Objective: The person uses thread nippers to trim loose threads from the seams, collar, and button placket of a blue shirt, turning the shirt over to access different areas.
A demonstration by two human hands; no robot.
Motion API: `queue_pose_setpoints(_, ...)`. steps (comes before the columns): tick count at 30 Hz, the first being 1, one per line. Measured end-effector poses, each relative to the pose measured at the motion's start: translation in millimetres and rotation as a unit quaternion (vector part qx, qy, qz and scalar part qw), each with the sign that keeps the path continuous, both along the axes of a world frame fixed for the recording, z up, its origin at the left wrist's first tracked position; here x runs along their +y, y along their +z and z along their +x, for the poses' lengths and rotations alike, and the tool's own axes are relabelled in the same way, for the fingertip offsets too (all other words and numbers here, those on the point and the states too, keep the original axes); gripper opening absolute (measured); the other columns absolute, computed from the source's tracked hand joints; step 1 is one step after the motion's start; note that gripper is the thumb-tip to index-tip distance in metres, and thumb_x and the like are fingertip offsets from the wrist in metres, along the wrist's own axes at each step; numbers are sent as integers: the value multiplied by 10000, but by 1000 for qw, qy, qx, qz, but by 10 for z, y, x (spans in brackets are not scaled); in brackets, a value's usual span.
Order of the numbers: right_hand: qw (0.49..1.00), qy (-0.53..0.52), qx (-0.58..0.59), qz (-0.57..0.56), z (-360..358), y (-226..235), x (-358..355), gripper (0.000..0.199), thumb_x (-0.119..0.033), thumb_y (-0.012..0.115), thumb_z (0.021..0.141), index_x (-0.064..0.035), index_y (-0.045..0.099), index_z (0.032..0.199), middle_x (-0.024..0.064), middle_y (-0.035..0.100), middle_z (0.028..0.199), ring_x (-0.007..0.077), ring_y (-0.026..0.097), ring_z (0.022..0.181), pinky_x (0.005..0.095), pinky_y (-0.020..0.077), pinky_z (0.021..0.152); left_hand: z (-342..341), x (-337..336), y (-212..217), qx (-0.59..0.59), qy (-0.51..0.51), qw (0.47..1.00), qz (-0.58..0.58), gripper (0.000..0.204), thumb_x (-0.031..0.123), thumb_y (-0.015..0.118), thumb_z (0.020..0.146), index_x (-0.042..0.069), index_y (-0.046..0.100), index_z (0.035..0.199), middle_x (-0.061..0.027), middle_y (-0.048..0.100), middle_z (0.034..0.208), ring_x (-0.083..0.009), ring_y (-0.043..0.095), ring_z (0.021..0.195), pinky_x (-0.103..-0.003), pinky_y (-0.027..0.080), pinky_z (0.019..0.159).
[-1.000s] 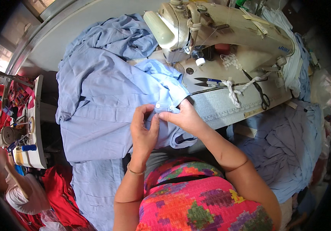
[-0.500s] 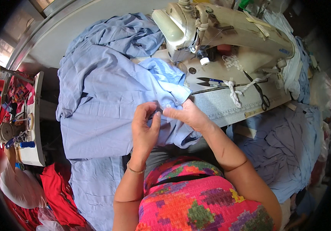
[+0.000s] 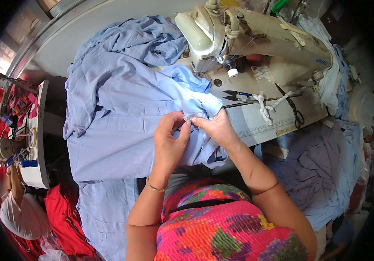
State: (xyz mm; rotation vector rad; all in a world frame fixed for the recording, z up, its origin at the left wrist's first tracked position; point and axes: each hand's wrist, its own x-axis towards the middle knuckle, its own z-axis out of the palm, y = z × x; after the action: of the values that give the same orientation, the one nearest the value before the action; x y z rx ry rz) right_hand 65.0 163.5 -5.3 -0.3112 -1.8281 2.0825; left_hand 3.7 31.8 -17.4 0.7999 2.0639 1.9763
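Observation:
A light blue shirt (image 3: pixel 130 117) is spread over the sewing table and my lap. Between the thumb and fingers of my left hand (image 3: pixel 171 135) is a small white button (image 3: pixel 186 118); whether it is fixed to the cloth I cannot tell. My right hand (image 3: pixel 219 128) grips the shirt's folded edge, its thumb beside another white button (image 3: pixel 200 115) that lies on the cloth. The two hands almost meet at the fingertips. Some of the right fingers are hidden behind the fabric.
A sewing machine (image 3: pixel 256 39) stands beyond my hands. Thread snips (image 3: pixel 237 94), black scissors (image 3: pixel 295 111) and a pile of white buttons (image 3: pixel 263 73) lie on its bed. Blue-grey garments (image 3: pixel 317 161) are heaped at right. At far left, a co-worker's arm (image 3: pixel 16 185) shows near red cloth (image 3: pixel 67 219).
My left hand has moved right and up toward the right hand, and a white button now shows at its closed fingertips. The shirt edge has shifted slightly right with my right hand.

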Motion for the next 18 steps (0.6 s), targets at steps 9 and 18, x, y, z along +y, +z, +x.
queue_pose_setpoints(9, 996, -7, 15, 90, 24, -51, 50, 373, 8, 608, 817, 29, 540, 1184, 74, 603, 1088, 129, 554, 996, 276, 445, 875, -2, 53, 127, 147, 4, 986, -85, 147, -45, 579, 772, -72, 586, 917, -171, 621, 949, -199, 597, 687, -272, 481, 619)
queue_pose_setpoints(18, 999, 28, -14, -45, 18, -3, 46, 462, 36, 605, 799, 13, 486, 1245, 48, 588, 1090, 103, 544, 979, 254, 448, 862, -58, -7, 78, 34, -43, 997, -59, 164, -41, 546, 784, -75, 590, 939, -152, 618, 932, -187, 575, 696, -254, 460, 640)
